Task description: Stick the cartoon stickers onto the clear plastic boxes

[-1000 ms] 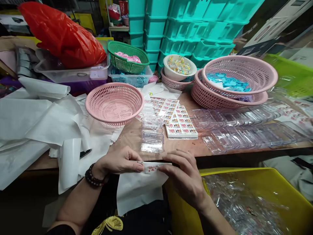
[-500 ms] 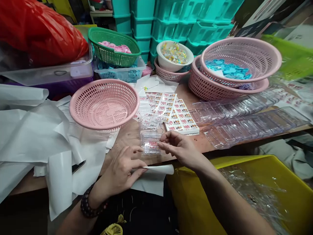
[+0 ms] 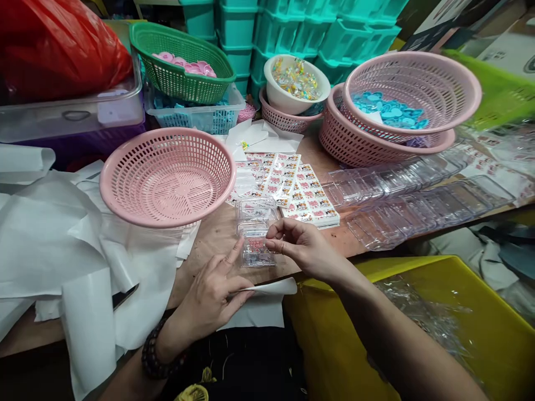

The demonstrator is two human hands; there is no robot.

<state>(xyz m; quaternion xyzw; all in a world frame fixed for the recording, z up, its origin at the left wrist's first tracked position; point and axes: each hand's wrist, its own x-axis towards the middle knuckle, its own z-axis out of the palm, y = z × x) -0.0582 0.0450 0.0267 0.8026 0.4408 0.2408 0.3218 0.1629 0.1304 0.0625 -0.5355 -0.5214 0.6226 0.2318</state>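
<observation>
Right hand (image 3: 292, 245) looks pinched on the printed sticker's (image 3: 256, 245) edge, over the clear case (image 3: 258, 260) — left hand (image 3: 213, 292) grips backing paper (image 3: 276, 287) — sticker could crease or stick crooked if that case skids

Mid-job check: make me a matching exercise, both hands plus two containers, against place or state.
1. left hand
2. right hand
3. green basket
4. white bowl

A. at the right edge of the clear case
B. on a small pink basket
C. gripping white paper
D. filled partly with pink pieces

Pairs: 1-C, 2-A, 3-D, 4-B
</observation>
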